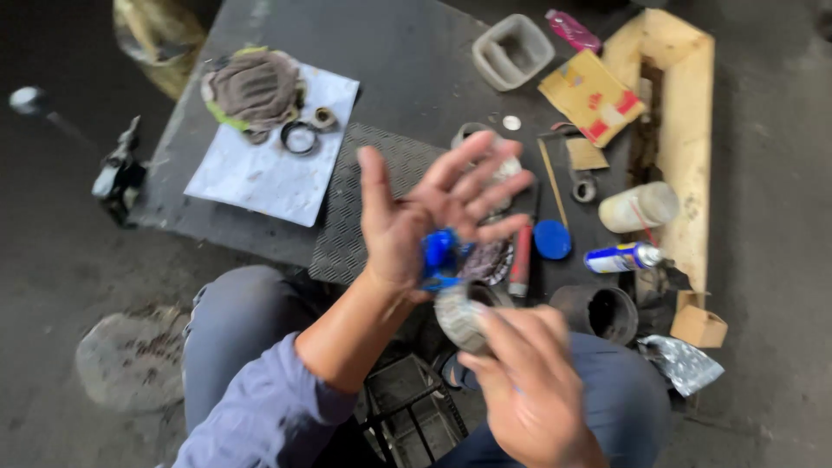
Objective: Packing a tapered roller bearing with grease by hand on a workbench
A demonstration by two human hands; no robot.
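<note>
A dark, gritty concrete floor fills the scene, with a low dark bench [407, 52] running from the far left toward the middle. On the bench lies a ribbed metal plate [364, 199], and to its left a white sheet [260, 165] bearing a brown rag [256, 87] and a black ring [300, 137]. Far right, a grey plastic tray [513, 50] sits beside a yellow card box [592, 95] and a pale foam frame [685, 130]. Nearer on that side are a cloudy plastic jar [640, 206] lying on its side, a round blue lid [552, 239], a spray can [622, 257], a red tube [521, 260] and a dark, rusty pipe [598, 312]. A small brown carton [698, 327] and crumpled foil [685, 364] lie at the near right.

The person sits with grey-trousered knees apart. The left hand [416, 217] is raised, palm up, fingers spread wide and loose, gripping nothing; a blue thing [440, 256] shows just behind its heel, too blurred to tell if it touches. The right hand [529, 381], near the camera, clasps a round metal bearing [459, 314] by the fingertips, just below the left palm.
</note>
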